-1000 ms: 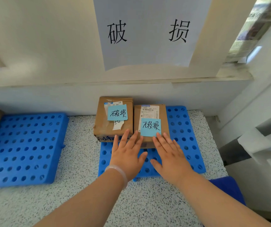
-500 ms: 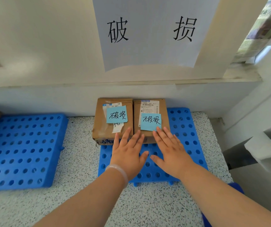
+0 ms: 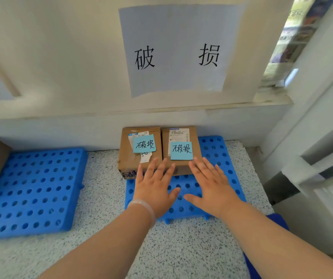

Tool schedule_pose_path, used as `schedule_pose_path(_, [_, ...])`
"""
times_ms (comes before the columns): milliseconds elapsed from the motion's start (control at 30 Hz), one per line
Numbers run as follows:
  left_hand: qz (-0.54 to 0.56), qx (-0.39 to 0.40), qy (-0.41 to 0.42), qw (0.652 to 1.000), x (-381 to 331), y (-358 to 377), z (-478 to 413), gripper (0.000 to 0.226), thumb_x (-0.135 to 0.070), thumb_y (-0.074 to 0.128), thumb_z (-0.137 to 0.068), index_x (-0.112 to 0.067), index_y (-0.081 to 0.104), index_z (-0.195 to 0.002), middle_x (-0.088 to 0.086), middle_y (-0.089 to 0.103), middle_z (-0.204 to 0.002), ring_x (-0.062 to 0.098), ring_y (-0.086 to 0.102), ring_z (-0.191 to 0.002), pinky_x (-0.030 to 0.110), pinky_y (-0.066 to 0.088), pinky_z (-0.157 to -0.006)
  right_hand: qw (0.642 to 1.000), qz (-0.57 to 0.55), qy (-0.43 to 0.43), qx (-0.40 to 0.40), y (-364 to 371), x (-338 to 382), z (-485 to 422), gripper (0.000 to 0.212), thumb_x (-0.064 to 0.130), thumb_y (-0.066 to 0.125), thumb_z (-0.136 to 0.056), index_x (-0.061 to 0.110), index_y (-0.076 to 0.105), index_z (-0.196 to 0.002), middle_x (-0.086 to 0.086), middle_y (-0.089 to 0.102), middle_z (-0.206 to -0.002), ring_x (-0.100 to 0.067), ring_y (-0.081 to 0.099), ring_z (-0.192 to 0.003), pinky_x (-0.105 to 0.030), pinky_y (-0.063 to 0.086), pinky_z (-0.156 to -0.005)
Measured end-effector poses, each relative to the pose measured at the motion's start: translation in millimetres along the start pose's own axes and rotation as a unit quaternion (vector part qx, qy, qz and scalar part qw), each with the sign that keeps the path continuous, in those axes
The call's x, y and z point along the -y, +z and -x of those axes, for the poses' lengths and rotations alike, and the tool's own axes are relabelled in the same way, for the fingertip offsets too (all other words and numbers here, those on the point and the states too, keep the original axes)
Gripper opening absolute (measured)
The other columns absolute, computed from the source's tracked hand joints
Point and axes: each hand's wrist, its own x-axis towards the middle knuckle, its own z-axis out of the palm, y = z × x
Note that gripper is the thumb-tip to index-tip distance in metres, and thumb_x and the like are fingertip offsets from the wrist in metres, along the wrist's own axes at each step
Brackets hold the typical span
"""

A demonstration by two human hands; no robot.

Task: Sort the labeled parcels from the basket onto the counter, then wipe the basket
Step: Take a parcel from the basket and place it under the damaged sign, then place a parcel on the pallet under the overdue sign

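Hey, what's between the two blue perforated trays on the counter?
In the head view, only bare speckled counter lies between the left tray and the right tray; the latter's left parcel slightly overhangs that strip.

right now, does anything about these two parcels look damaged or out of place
Yes. The left parcel has a torn, peeling shipping label and wrinkled tape, and it overhangs the left edge of the blue perforated pad. The right parcel looks intact and sits fully on the pad.
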Motion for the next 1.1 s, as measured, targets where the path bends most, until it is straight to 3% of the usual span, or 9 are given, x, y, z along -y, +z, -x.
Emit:
schedule_pose_path(200, [-0.015, -0.033, 0.031, 0.999, -5.1, -23.4, 41.3, 0.081, -0.069, 0.030, -0.095, -0.040, -0.019, -0.153, -0.007, -0.023, -0.164, 0.021, -0.024, -0.150, 0.057, -0.010, -0.120, 0.999, 0.010, 0.044, -0.027, -20.8, 29.8, 50.4, 0.109, 0.086, 0.022, -0.066, 0.033, -0.021, -0.152, 0.012, -0.032, -0.157, -0.007, -0.034, -0.142, -0.041, -0.016, -0.120])
schedule_pose_path(433, [-0.009, -0.076, 0.087, 0.993, -15.7, -42.5, 112.3, 0.088, -0.074, 0.033, -0.092, -0.041, -0.020, -0.153, -0.004, -0.025, -0.163, 0.022, -0.025, -0.150, 0.057, -0.013, -0.119, 0.990, 0.016, 0.110, -0.081, -37.4, 86.1, 140.5, 0.111, 0.085, 0.040, -0.077, 0.033, -0.026, -0.149, 0.014, -0.039, -0.149, -0.009, -0.034, -0.142, -0.041, -0.019, -0.118])
schedule_pose_path(667, [-0.015, -0.082, 0.161, 0.984, -39.1, -36.8, 193.2, 0.092, -0.075, 0.035, -0.090, -0.041, -0.025, -0.151, -0.003, -0.026, -0.163, 0.027, -0.022, -0.151, 0.058, -0.012, -0.118, 0.968, 0.011, 0.224, -0.113, -24.3, 138.5, 245.1, 0.112, 0.080, 0.046, -0.079, 0.033, -0.029, -0.148, 0.008, -0.035, -0.157, -0.012, -0.033, -0.143, -0.044, -0.016, -0.120])
schedule_pose_path(933, [0.004, -0.093, 0.295, 0.951, -126.6, -40.1, 258.4, 0.092, -0.075, 0.039, -0.090, -0.041, -0.019, -0.153, -0.002, -0.023, -0.164, 0.026, -0.019, -0.152, 0.057, -0.010, -0.120, 0.924, 0.017, 0.353, -0.149, -33.2, 145.3, 378.4, 0.112, 0.078, 0.049, -0.078, 0.032, -0.021, -0.153, 0.006, -0.028, -0.160, -0.014, -0.025, -0.147, -0.044, -0.013, -0.120])
schedule_pose_path(1100, [0.018, -0.071, 0.381, 0.922, -191.7, -34.9, 302.9, 0.092, -0.071, 0.042, -0.090, -0.042, -0.017, -0.154, -0.003, -0.022, -0.164, 0.025, -0.020, -0.151, 0.058, -0.008, -0.121, 0.894, 0.015, 0.417, -0.163, -31.5, 142.2, 462.2, 0.109, 0.073, 0.050, -0.082, 0.032, -0.023, -0.152, 0.007, -0.033, -0.158, -0.012, -0.032, -0.144, -0.043, -0.019, -0.118])
